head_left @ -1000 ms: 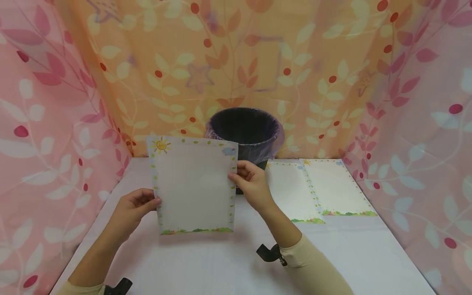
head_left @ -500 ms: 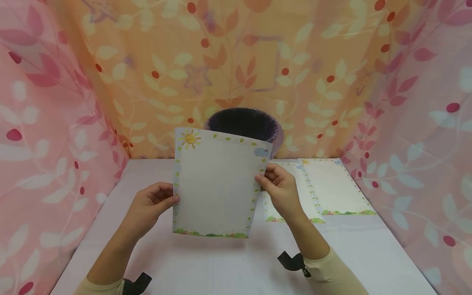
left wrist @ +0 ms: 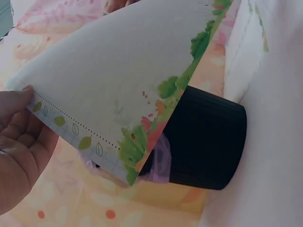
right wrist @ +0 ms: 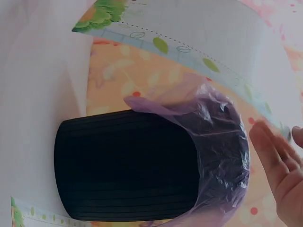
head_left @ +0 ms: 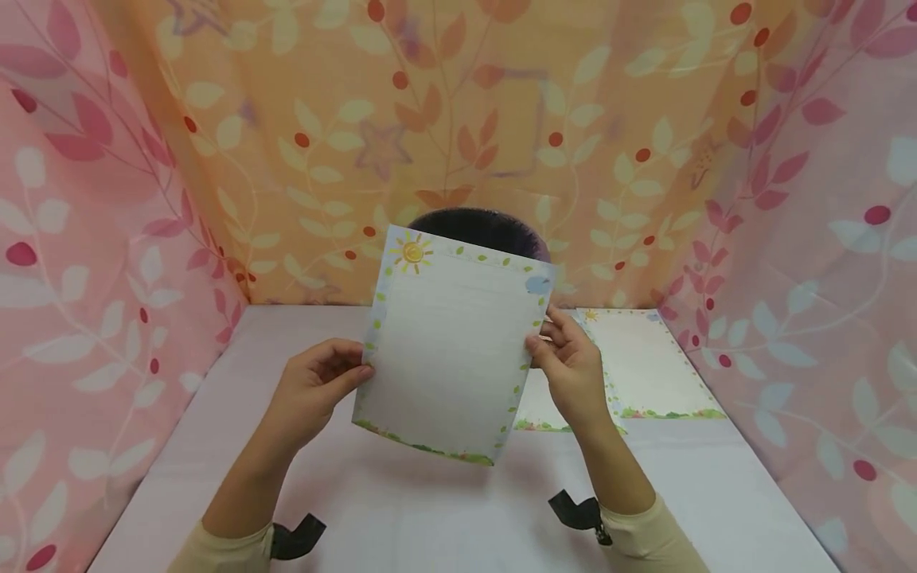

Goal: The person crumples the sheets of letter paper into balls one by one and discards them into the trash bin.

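A sheet of white paper with a printed sun, leaf borders and a green strip along its bottom hangs above the table, tilted with its right side lower. My left hand pinches its left edge between thumb and fingers. On the opposite edge, my right hand pinches it the same way. The left wrist view shows the left thumb on the front of the paper, which bows slightly. Behind the sheet stands a black trash bin lined with a purple plastic bag; the sheet hides most of it in the head view.
Two matching sheets lie on the white table at the right: one sheet in plain sight, the other sheet partly behind my right hand. Patterned curtains enclose the table at the back and both sides.
Both hands have carried the paper to the right and slightly up, in front of the bin. The sheet has turned clockwise, and covers more of the bin than before.
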`<state>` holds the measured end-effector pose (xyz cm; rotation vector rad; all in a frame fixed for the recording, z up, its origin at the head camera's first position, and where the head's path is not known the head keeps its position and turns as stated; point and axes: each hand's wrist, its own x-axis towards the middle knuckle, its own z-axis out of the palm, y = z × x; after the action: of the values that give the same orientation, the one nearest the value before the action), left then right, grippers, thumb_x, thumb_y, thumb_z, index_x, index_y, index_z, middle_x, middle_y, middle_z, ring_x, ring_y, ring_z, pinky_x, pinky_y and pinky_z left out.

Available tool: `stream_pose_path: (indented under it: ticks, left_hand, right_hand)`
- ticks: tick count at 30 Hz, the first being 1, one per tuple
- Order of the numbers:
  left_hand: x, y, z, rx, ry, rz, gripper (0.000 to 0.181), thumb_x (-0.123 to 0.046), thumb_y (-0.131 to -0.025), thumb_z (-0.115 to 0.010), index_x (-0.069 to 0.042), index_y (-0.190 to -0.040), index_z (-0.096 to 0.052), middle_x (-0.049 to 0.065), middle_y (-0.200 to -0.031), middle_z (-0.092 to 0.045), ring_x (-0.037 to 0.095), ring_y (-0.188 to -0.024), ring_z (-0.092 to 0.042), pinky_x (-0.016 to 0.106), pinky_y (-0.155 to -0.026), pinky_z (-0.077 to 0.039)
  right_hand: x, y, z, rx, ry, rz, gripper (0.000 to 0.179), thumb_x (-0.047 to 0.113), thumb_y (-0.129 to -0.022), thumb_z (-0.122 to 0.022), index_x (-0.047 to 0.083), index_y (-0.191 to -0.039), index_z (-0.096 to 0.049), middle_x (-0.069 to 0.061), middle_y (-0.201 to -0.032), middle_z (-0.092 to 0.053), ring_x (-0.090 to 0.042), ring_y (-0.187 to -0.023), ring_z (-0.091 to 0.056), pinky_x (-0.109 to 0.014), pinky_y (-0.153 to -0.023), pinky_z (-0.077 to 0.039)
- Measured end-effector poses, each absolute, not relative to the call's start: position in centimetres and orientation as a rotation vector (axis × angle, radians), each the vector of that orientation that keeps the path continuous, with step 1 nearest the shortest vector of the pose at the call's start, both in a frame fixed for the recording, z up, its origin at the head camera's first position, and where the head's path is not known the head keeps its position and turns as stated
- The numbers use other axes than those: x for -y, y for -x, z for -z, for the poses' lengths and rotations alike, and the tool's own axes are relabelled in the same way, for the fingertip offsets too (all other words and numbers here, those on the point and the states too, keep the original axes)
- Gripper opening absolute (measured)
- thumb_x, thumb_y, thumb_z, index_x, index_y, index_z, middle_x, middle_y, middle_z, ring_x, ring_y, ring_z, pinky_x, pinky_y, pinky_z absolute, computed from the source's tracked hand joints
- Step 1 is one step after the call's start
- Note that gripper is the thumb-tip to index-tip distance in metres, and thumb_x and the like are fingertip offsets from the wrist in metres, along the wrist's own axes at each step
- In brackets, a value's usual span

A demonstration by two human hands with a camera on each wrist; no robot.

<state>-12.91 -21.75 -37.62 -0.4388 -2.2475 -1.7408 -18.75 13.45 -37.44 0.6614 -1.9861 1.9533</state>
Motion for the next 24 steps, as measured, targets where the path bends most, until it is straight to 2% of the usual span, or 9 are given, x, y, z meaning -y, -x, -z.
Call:
stream_pose_path:
  ticks: [4, 8, 11, 15, 17, 19, 22, 24]
  left_hand:
    - [20.7, 13.0, 37.1, 2.206, 0.494, 1.764, 0.017, -0.001, -0.091, -0.075, -0.001, -0.107, -0.069, -0.001, -0.097, -0.070, 0.015, -0.084, -0.068, 0.023, -0.074, -0.058]
    - [19.8, 13.1, 36.8, 2.151, 0.558, 1.773, 0.015, 0.004, -0.090, -0.074, 0.000, -0.104, -0.069, -0.003, -0.095, -0.070, 0.013, -0.083, -0.068, 0.023, -0.073, -0.059]
    - [19.2, 13.1, 36.5, 2.105, 0.605, 1.784, 0.015, 0.008, -0.090, -0.072, 0.002, -0.103, -0.069, -0.003, -0.094, -0.070, 0.012, -0.082, -0.068, 0.023, -0.072, -0.059]
    - [18.4, 12.9, 36.2, 2.070, 0.630, 1.801, 0.015, 0.009, -0.089, -0.072, 0.002, -0.102, -0.069, -0.004, -0.093, -0.070, 0.011, -0.080, -0.068, 0.022, -0.071, -0.058]
    - [18.0, 12.7, 36.2, 2.061, 0.633, 1.798, 0.016, 0.009, -0.089, -0.072, 0.001, -0.102, -0.069, -0.005, -0.092, -0.070, 0.011, -0.080, -0.068, 0.022, -0.071, -0.058]
    - [17.7, 12.5, 36.2, 2.041, 0.642, 1.792, 0.017, 0.010, -0.089, -0.072, 0.000, -0.102, -0.070, -0.004, -0.092, -0.070, 0.011, -0.080, -0.068, 0.021, -0.070, -0.058]
    - [17.2, 12.1, 36.2, 1.995, 0.680, 1.802, 0.018, 0.013, -0.088, -0.072, 0.000, -0.102, -0.069, -0.003, -0.092, -0.071, 0.011, -0.082, -0.069, 0.021, -0.071, -0.058]
    - [16.9, 12.0, 36.3, 1.969, 0.701, 1.807, 0.019, 0.014, -0.087, -0.071, 0.001, -0.102, -0.069, -0.003, -0.093, -0.071, 0.011, -0.082, -0.069, 0.021, -0.071, -0.058]
  right_hand:
    - [-13.6, 18.3, 37.4, 1.957, -0.563, -1.921, 0.068, -0.004, -0.096, -0.067, 0.010, -0.157, -0.040, -0.015, -0.144, -0.057, -0.013, -0.109, -0.069, -0.022, -0.090, -0.057]
    - [-13.8, 17.9, 37.0, 2.025, -0.627, -1.789, 0.067, 0.000, -0.096, -0.070, 0.010, -0.156, -0.042, -0.012, -0.154, -0.049, -0.019, -0.128, -0.060, -0.021, -0.100, -0.052]
    - [-13.9, 17.5, 36.6, 2.132, -0.730, -1.629, 0.070, 0.006, -0.094, -0.074, 0.013, -0.156, -0.043, -0.008, -0.163, -0.038, -0.023, -0.144, -0.046, -0.028, -0.109, -0.047]
    - [-14.1, 16.7, 36.1, 2.281, -0.810, -1.326, 0.083, 0.016, -0.084, -0.086, 0.019, -0.156, -0.044, -0.001, -0.170, -0.022, -0.024, -0.154, -0.028, -0.054, -0.118, -0.037]
    - [-14.0, 16.3, 35.9, 2.310, -0.858, -1.218, 0.089, 0.019, -0.079, -0.090, 0.020, -0.156, -0.045, 0.000, -0.171, -0.021, -0.026, -0.155, -0.026, -0.060, -0.118, -0.034]
    - [-13.8, 15.8, 35.7, 2.306, -0.925, -1.187, 0.091, 0.019, -0.076, -0.092, 0.019, -0.155, -0.047, 0.000, -0.170, -0.024, -0.026, -0.155, -0.026, -0.057, -0.120, -0.032]
    - [-13.5, 15.2, 35.5, 2.299, -1.035, -1.190, 0.090, 0.019, -0.077, -0.091, 0.017, -0.155, -0.046, -0.002, -0.166, -0.033, -0.025, -0.153, -0.032, -0.040, -0.122, -0.033]
    - [-13.2, 14.8, 35.5, 2.306, -1.094, -1.205, 0.087, 0.020, -0.080, -0.090, 0.018, -0.155, -0.046, -0.001, -0.161, -0.042, -0.022, -0.148, -0.041, -0.031, -0.119, -0.037]
